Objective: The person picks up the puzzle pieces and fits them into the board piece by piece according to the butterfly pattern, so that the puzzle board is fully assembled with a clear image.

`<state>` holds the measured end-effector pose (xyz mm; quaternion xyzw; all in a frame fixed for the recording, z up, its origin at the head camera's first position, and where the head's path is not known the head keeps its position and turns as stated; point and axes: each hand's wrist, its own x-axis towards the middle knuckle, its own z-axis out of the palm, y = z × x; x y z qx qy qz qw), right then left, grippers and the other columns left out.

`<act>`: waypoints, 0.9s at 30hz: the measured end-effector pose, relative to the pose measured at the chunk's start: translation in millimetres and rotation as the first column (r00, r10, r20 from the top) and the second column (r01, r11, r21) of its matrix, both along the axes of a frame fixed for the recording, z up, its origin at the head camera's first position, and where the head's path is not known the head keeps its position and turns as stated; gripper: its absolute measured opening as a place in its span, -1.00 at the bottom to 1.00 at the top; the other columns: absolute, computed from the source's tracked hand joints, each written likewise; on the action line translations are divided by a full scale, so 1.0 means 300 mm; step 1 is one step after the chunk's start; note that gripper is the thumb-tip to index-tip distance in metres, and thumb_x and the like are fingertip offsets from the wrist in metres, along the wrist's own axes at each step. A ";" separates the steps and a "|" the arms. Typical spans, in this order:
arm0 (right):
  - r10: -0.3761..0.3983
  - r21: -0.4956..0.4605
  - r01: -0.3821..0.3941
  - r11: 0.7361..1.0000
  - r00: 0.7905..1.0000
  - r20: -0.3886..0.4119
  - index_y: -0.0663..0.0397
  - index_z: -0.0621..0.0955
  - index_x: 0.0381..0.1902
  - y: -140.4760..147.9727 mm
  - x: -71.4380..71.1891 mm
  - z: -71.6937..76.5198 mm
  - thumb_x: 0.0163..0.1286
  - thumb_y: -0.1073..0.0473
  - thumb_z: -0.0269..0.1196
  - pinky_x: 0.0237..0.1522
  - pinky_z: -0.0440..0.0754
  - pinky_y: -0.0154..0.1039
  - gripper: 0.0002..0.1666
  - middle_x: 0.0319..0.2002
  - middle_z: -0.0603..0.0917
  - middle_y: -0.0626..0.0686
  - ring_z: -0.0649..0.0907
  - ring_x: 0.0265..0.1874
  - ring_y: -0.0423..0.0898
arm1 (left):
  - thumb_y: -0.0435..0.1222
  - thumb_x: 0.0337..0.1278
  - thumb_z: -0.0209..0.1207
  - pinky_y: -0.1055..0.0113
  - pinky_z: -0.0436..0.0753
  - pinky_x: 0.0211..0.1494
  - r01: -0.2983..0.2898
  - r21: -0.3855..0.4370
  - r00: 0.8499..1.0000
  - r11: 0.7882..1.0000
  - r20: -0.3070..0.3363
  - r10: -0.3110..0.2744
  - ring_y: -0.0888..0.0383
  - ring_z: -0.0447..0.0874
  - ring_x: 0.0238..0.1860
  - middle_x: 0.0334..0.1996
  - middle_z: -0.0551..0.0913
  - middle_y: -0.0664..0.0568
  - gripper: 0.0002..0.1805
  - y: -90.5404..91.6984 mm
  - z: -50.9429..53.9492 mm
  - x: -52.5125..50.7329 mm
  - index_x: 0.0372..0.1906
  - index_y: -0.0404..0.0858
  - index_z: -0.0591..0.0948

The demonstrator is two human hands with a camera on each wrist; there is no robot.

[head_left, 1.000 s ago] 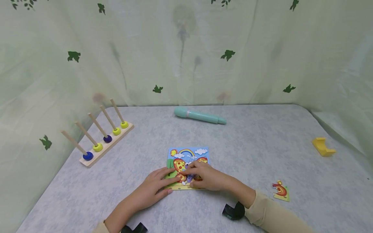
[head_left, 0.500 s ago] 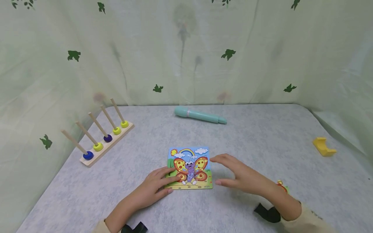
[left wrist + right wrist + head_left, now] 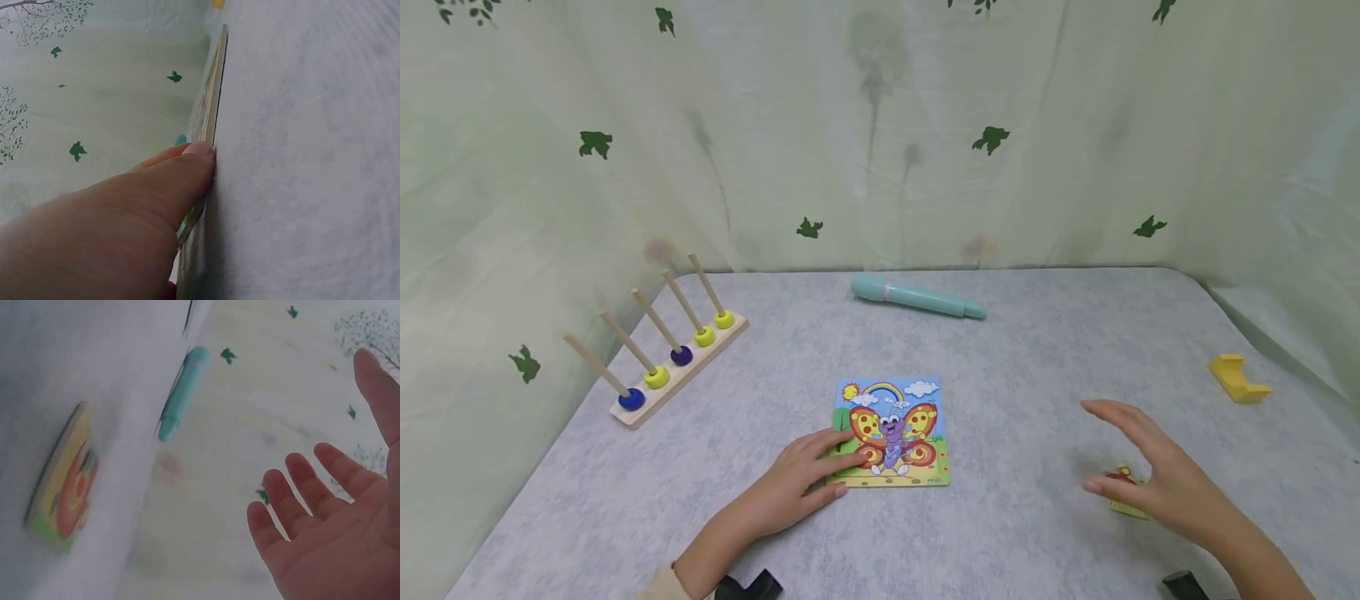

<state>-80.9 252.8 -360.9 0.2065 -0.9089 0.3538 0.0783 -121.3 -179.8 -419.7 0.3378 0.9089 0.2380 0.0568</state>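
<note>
A square butterfly jigsaw puzzle (image 3: 891, 433) lies flat on the table in the middle of the head view. My left hand (image 3: 790, 483) rests on its left side, fingers spread over the picture and thumb along the near edge. The left wrist view shows the puzzle (image 3: 215, 94) edge-on beside the thumb. Over on the right, a loose jigsaw piece (image 3: 1127, 507) with a red-orange swirl is partly covered by my right hand (image 3: 1165, 475), which is above it with fingers and thumb apart. In the right wrist view the piece (image 3: 65, 494) lies apart from the right hand (image 3: 331, 531).
A wooden peg stand (image 3: 696, 362) with yellow and blue rings stands at the left. A teal marker-shaped object (image 3: 917, 297) lies near the table's far edge. Towards the right edge sits a yellow curved block (image 3: 1238, 380). A pale leaf-patterned curtain (image 3: 865, 167) encloses the table.
My right hand has lifted off the puzzle and moved right to the loose piece, its fingers parting on the way. The left hand has stayed on the puzzle.
</note>
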 end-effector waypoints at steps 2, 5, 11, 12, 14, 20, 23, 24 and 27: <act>-0.041 -0.006 0.041 0.999 0.999 0.033 -0.19 0.22 0.31 0.030 0.013 -0.015 -0.08 0.14 0.44 -0.07 0.13 -0.65 -0.01 0.20 0.27 -0.12 0.18 0.13 -0.45 | -0.04 0.22 0.01 -0.08 0.04 0.23 -0.001 -0.001 1.000 1.000 0.000 0.001 -0.03 -0.01 0.31 0.31 0.16 0.08 -0.51 0.000 -0.001 0.000 0.26 0.18 0.32; -0.084 0.015 0.083 0.996 0.992 0.089 -0.25 0.18 0.33 0.068 0.026 -0.038 -0.06 0.11 0.43 -0.02 0.24 -0.40 0.01 0.20 0.24 -0.13 0.17 0.10 -0.48 | -0.05 0.21 0.02 -0.08 0.04 0.23 -0.003 -0.001 1.000 1.000 0.001 0.003 -0.03 0.00 0.31 0.31 0.16 0.08 -0.51 0.000 0.000 0.001 0.26 0.18 0.32; -0.082 0.015 0.081 0.997 0.985 0.153 -0.16 0.17 0.34 0.128 0.027 -0.089 -0.04 0.10 0.42 -0.05 0.27 -0.35 0.01 0.21 0.22 -0.09 0.15 0.07 -0.52 | -0.07 0.21 0.03 -0.07 0.04 0.23 -0.006 0.004 1.000 1.000 0.003 0.006 -0.03 0.00 0.31 0.31 0.17 0.07 -0.51 0.001 0.005 0.004 0.26 0.17 0.33; -0.077 0.013 0.076 0.997 0.985 0.157 -0.14 0.17 0.34 0.138 0.026 -0.099 -0.03 0.10 0.42 -0.08 0.24 -0.47 0.00 0.21 0.22 -0.10 0.16 0.07 -0.52 | -0.07 0.21 0.04 -0.07 0.04 0.23 -0.005 0.006 1.000 1.000 0.004 0.005 -0.04 0.00 0.31 0.31 0.17 0.07 -0.51 0.001 0.006 0.005 0.26 0.17 0.33; -0.070 0.010 0.070 0.998 0.984 0.163 -0.11 0.18 0.34 0.157 0.022 -0.118 -0.03 0.12 0.41 -0.16 0.18 -0.62 -0.01 0.21 0.22 -0.17 0.18 0.05 -0.52 | -0.08 0.21 0.04 -0.07 0.04 0.23 -0.006 0.008 1.000 1.000 0.007 0.006 -0.04 0.00 0.31 0.31 0.17 0.07 -0.51 0.002 0.007 0.005 0.26 0.16 0.33; -0.057 0.023 0.053 0.998 0.969 0.239 -0.05 0.19 0.33 0.203 0.015 -0.168 0.02 0.09 0.38 -0.07 -0.02 -0.74 -0.06 0.19 0.20 -0.29 0.08 0.07 -0.66 | -0.07 0.21 0.03 -0.07 0.05 0.23 -0.002 0.006 1.000 1.000 -0.002 0.002 -0.04 0.00 0.31 0.31 0.17 0.07 -0.52 0.003 0.004 0.005 0.26 0.16 0.33; -0.034 0.032 0.025 0.999 0.952 0.303 0.03 0.20 0.32 0.220 0.010 -0.186 0.02 0.05 0.38 -0.10 -0.09 -0.79 -0.06 0.21 0.18 -0.31 0.00 0.04 -0.75 | -0.06 0.21 0.03 -0.06 0.05 0.23 -0.003 0.003 1.000 1.000 -0.002 0.003 -0.03 0.01 0.31 0.31 0.17 0.08 -0.52 0.003 0.002 0.004 0.26 0.17 0.33; -0.023 0.031 0.014 0.999 0.949 0.315 0.05 0.21 0.32 0.223 0.009 -0.190 0.01 0.03 0.38 -0.10 -0.09 -0.79 -0.06 0.20 0.19 -0.33 -0.01 0.04 -0.76 | -0.06 0.21 0.03 -0.06 0.05 0.23 -0.003 0.002 1.000 1.000 -0.003 0.003 -0.03 0.01 0.31 0.31 0.17 0.08 -0.52 0.003 0.001 0.003 0.26 0.17 0.33; 0.043 0.002 -0.045 0.999 0.956 0.290 0.15 0.27 0.26 0.226 0.007 -0.198 -0.01 0.04 0.38 -0.09 -0.04 -0.77 -0.09 0.17 0.22 -0.40 0.04 0.06 -0.74 | -0.06 0.21 0.03 -0.06 0.04 0.24 -0.004 -0.002 1.000 1.000 -0.005 0.003 -0.03 0.01 0.31 0.31 0.17 0.08 -0.51 0.002 -0.001 0.001 0.26 0.17 0.33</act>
